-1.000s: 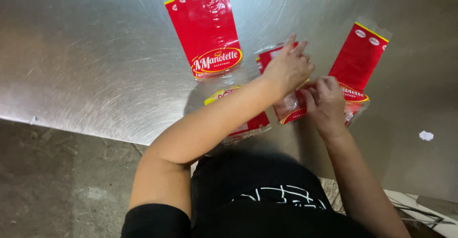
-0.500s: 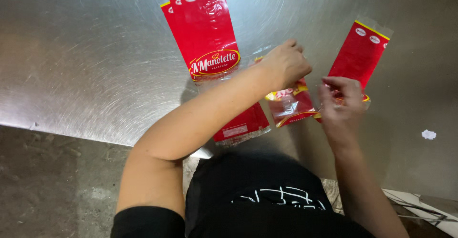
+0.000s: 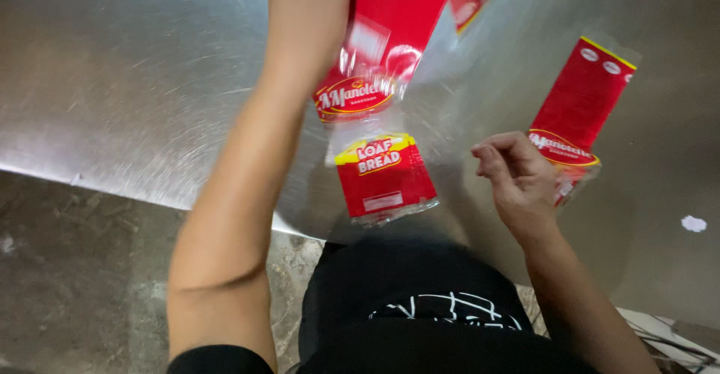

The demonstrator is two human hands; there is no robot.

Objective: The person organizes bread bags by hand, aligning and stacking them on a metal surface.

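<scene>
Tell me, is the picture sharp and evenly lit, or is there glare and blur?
Head view: the steel table throws a broad, hazy glare on its left; the red bag held up by the left hand is smeared by motion near the top edge; the right hand and the flat red bag look fairly sharp.

The left hand [image 3: 311, 14] was cut off by the top edge, fingers out of view. The held bread bag [image 3: 382, 81] ran past that edge, motion-blurred at upper centre.
</scene>
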